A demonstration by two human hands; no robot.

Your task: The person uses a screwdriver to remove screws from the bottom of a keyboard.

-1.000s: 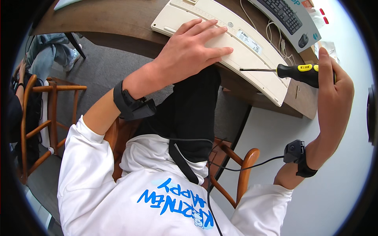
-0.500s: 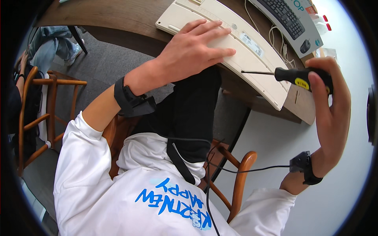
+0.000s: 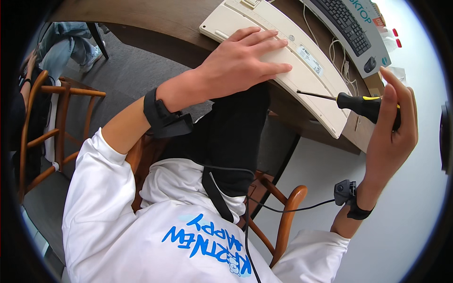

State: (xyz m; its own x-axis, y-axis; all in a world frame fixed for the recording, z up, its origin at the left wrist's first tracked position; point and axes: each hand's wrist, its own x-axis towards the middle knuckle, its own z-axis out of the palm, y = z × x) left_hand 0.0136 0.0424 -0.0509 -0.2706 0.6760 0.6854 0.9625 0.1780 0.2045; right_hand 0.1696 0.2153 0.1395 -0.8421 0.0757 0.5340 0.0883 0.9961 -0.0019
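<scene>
A cream-coloured keyboard (image 3: 332, 118) lies face down along the table's near edge, its back with a white label facing up. My left hand (image 3: 240, 61) rests flat on its middle, fingers spread and nothing in them. In my right hand (image 3: 394, 144) is a screwdriver (image 3: 361, 107) with a black and yellow handle, its fingers around the handle's rear end. The thin dark shaft points left over the keyboard's near edge, to the right of my left fingertips. Whether the tip touches the casing, I cannot tell.
Behind the keyboard, white cable (image 3: 347, 70) lies coiled on the brown table (image 3: 165, 16). A box (image 3: 356, 35) picturing a black keyboard and mouse stands at the far right, with red-capped bottles beside it. A wooden chair (image 3: 61, 113) and a seated person are at left.
The screwdriver has turned in my right hand, so its yellow patch shows less, and that hand has shifted slightly left. My left hand stays on the keyboard. The whole view has shifted a little.
</scene>
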